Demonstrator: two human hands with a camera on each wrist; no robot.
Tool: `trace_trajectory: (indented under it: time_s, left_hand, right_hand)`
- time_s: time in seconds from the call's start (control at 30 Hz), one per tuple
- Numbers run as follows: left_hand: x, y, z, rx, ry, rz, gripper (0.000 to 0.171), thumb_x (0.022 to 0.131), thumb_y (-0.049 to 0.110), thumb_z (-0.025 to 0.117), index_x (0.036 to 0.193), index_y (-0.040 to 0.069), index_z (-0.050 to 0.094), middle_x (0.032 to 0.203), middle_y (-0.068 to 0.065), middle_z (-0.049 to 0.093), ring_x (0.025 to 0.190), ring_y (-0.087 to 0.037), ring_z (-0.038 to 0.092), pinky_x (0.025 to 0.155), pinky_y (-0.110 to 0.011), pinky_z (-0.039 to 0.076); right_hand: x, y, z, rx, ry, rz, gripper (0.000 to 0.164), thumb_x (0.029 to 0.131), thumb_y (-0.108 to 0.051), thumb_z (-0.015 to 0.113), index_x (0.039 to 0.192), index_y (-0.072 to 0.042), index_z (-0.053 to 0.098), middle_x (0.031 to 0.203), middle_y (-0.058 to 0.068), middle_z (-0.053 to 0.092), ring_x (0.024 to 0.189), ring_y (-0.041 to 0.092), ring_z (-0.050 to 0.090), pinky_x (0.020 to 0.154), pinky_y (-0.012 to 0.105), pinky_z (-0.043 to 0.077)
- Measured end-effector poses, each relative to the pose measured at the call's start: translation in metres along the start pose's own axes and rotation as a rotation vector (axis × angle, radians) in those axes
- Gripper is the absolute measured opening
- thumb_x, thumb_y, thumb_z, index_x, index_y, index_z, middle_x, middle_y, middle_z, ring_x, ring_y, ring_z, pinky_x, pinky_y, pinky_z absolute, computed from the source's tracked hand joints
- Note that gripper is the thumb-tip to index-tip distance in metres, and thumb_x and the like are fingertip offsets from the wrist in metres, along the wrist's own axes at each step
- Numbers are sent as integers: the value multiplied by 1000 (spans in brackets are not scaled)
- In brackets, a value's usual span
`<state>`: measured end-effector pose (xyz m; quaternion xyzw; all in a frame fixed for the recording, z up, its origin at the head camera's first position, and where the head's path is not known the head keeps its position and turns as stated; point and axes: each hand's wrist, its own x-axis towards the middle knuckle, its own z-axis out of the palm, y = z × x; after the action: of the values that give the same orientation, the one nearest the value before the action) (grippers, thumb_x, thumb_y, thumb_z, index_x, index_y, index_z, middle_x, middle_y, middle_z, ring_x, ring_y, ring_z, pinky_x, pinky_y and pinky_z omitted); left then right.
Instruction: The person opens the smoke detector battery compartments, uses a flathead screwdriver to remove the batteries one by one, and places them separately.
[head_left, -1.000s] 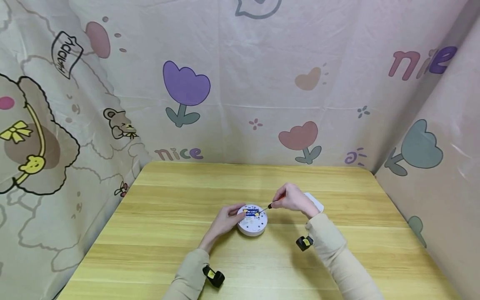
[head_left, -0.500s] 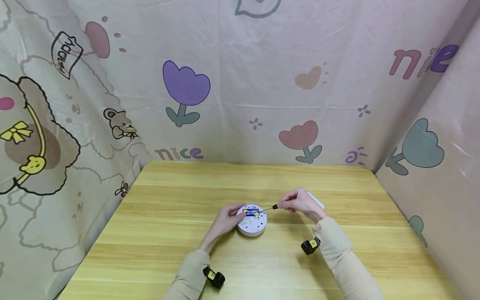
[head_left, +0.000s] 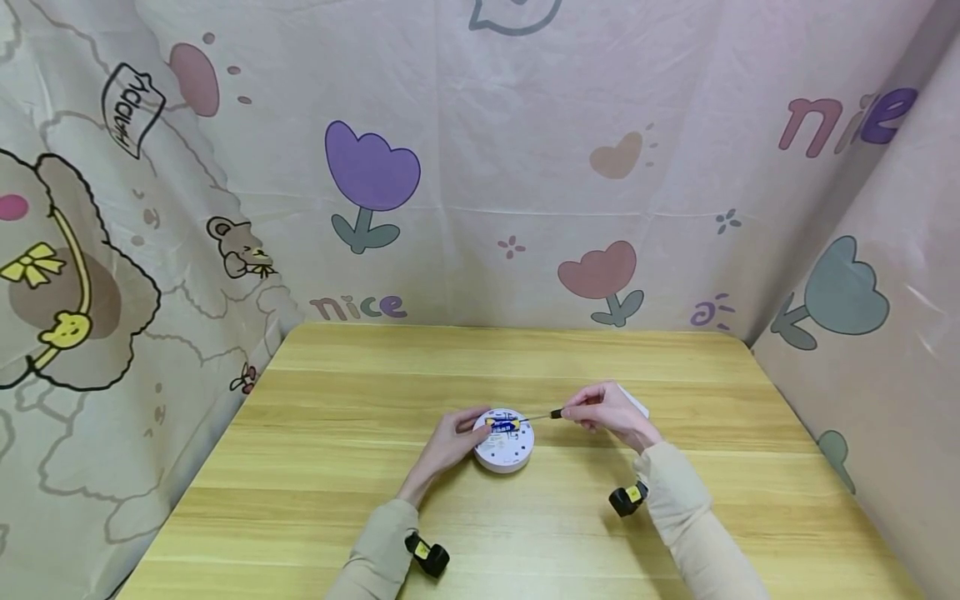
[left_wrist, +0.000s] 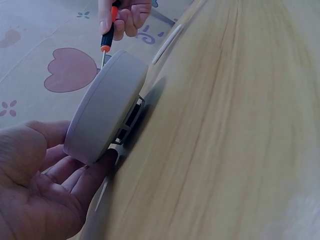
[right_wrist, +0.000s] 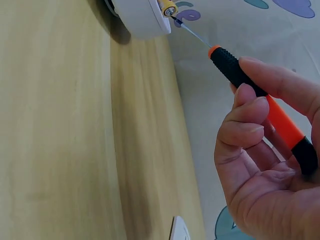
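A round white device [head_left: 504, 455] has a blue battery with yellow ends [head_left: 501, 426] in its upper face. My left hand [head_left: 450, 442] grips the device by its left side, thumb over the rim. In the left wrist view, fingers of that left hand [left_wrist: 45, 185] reach under the device [left_wrist: 102, 107], which shows a dark bracket on its underside. My right hand [right_wrist: 265, 150] holds an orange and black screwdriver [right_wrist: 230, 70] between thumb and fingers. Its thin shaft points left, with the tip right at the battery's end [right_wrist: 170, 10], which stands out above the face in the right wrist view.
A flat white piece [head_left: 634, 403] lies on the wooden table [head_left: 337, 400] behind my right hand, partly hidden by it. A patterned cloth [head_left: 465, 167] hangs behind the table and along both sides. Black wrist cameras [head_left: 427, 555] sit on both sleeves.
My right hand has moved right and slightly towards me, and the screwdriver now lies flatter. The battery's right end looks slightly raised. My left hand and the device have stayed in place.
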<state>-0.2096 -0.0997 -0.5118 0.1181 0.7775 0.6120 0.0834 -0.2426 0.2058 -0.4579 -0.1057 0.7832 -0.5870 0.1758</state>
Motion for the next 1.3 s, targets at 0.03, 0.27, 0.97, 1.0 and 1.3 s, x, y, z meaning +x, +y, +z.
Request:
trace_trajectory:
  time_s: [0.03,0.27,0.97,1.0,1.3]
  left_hand:
    - [0,0,0,1,0,-1,47,97,13,64,139,-7,54,141,-30,56,132,-44,56,113,-50,46]
    - [0,0,0,1,1,1,48,98,13,64,139,-8,53,142,-29,56,133,-44,55,114,-51,45]
    - [-1,1,2,33,-4,23,47,99,15,62,140,-7,52,143,-28,55,132,-43,56,114,-50,46]
    - [-1,1,2,36,-2,24,47,99,15,62,140,-6,52,143,-28,56,132,-43,56,114,-51,45]
    - [-1,0,3,51,-6,35,52,99,16,64,142,-8,49,146,-29,51,135,-44,53,115,-50,44]
  right_hand:
    - [0,1,0,-1,2,-3,22,86,-10,76,99,7,72,76,2,70,59,6,55,53,19,49]
    - [-4,4,0,3,10,-23,23,87,-11,77,100,6,72,74,-3,69,58,6,55,53,19,49]
    - [-15,20,-3,71,17,-57,34,89,-10,74,112,15,65,74,-4,68,60,5,55,55,18,49]
    - [-15,21,-3,79,20,-52,33,89,-10,74,112,13,66,74,-3,68,61,5,56,55,18,49]
    - [-18,32,-1,94,55,-35,30,89,-13,75,110,8,68,80,-7,68,66,6,57,60,19,51]
